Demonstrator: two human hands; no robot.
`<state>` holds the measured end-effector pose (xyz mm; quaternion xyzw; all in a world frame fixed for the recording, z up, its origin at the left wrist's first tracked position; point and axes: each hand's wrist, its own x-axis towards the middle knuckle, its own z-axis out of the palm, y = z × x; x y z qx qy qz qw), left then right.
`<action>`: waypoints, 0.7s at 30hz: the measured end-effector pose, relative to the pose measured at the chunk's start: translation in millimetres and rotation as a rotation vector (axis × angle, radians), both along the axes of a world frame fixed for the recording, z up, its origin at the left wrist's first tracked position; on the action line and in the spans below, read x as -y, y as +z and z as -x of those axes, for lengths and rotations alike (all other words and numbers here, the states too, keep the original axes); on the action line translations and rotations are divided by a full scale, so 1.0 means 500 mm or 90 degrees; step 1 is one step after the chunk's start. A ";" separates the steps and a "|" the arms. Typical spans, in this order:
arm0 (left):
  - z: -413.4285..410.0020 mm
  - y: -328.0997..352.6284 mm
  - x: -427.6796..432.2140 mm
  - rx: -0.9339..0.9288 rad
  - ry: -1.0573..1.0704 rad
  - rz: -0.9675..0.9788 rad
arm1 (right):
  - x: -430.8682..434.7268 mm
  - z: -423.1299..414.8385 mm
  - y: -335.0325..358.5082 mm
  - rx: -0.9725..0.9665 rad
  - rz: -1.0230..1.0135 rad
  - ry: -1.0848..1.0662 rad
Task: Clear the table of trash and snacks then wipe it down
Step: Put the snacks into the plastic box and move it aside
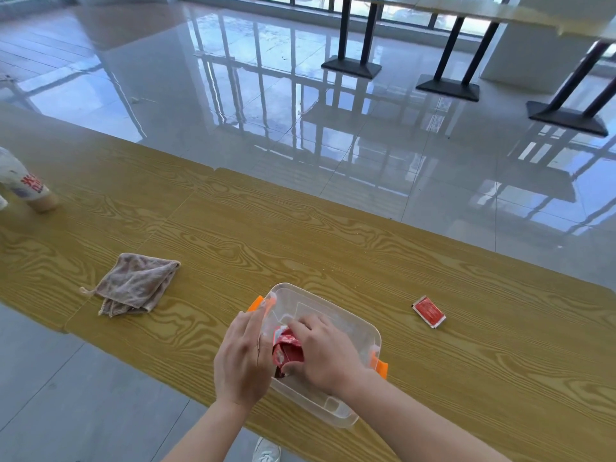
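Note:
A clear plastic box (346, 320) with orange latches stands near the front edge of the wooden table (300, 241). My right hand (325, 351) is inside the box, its fingers curled over a crumpled red snack wrapper (286, 350). My left hand (243, 358) lies with straight fingers against the box's left wall, beside the wrapper. A small red sachet (429, 311) lies flat on the table to the right of the box. A folded pinkish-grey cloth (133, 284) lies to the left.
A cup with red print (25, 185) stands at the table's far left. Small crumbs are scattered beyond the box. Glossy tiled floor lies past the table, with black table legs (450, 58) at the back right. A white shoe (266, 451) shows below the table edge.

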<state>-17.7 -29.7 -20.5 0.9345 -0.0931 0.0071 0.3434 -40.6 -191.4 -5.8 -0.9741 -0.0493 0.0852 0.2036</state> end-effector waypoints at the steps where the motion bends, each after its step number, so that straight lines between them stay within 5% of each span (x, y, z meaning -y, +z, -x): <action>1: 0.000 0.001 -0.001 0.000 -0.003 0.001 | 0.006 0.004 0.009 0.024 -0.042 -0.013; 9: -0.004 -0.010 -0.004 -0.002 -0.008 -0.024 | 0.186 0.000 0.082 0.262 -0.127 -0.258; 21: -0.005 -0.018 -0.003 0.000 -0.018 -0.061 | 0.448 -0.017 -0.096 -0.146 0.147 -0.485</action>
